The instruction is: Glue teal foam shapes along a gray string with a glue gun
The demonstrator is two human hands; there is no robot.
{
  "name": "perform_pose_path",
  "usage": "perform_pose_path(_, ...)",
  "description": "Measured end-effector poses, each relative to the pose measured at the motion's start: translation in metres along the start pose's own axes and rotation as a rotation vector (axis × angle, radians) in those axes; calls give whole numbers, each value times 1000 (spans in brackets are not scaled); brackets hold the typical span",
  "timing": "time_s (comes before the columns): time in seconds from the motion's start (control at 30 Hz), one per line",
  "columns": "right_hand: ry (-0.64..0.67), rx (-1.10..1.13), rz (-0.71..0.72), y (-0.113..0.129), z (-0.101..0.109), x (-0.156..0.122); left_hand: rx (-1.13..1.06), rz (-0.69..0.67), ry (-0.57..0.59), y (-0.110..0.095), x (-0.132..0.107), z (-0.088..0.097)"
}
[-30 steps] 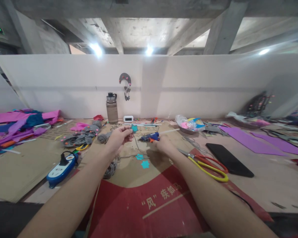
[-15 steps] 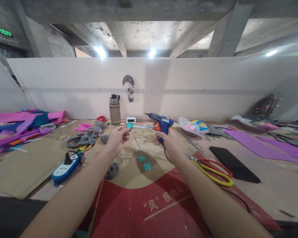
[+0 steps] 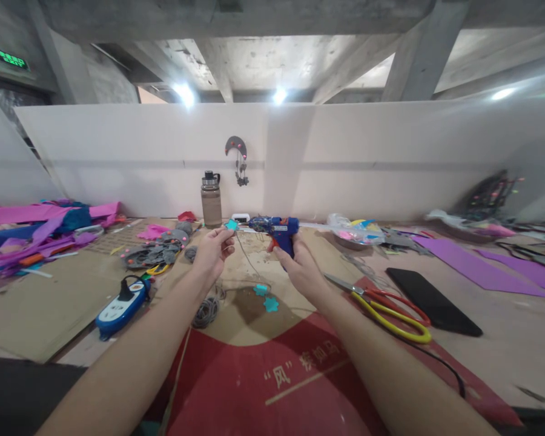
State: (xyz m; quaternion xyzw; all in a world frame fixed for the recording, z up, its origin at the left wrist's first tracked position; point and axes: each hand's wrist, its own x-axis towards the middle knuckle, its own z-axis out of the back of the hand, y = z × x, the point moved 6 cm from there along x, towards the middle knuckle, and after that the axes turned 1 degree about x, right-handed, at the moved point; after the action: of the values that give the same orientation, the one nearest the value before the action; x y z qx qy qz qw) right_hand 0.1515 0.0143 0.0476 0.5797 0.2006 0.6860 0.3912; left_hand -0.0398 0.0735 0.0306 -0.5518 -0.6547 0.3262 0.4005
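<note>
Between the fingertips of my left hand (image 3: 215,251) is a small teal felt star (image 3: 231,224), with a thin grey cord (image 3: 247,257) running down from it. My right hand (image 3: 301,264) is wrapped round the handle of a blue hot glue gun (image 3: 279,227), a finger by its orange trigger. The gun's nozzle points left and is close to the star; I cannot tell whether they touch. Below, on the board, lie two more teal pieces: a star (image 3: 270,304) and a partly curled-looking piece (image 3: 260,290) beside the cord. A coil of grey cord (image 3: 206,312) rests under my left wrist.
Scissors (image 3: 390,309) with red and yellow handles lie by my right forearm, next to a black phone (image 3: 431,301). A blue power strip (image 3: 123,307) is left of my left forearm. A bottle (image 3: 211,201) stands at the back. Felt scraps (image 3: 59,224) pile up far left.
My right hand has brought the glue gun left and turned it level, its nozzle now near the star. My left hand has shifted slightly left and holds the star up.
</note>
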Motion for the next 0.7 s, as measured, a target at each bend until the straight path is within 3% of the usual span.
perform_pose_path(0.7,77,-242,9,1,-3,-3,35,-15,13,-1,-3,-3)
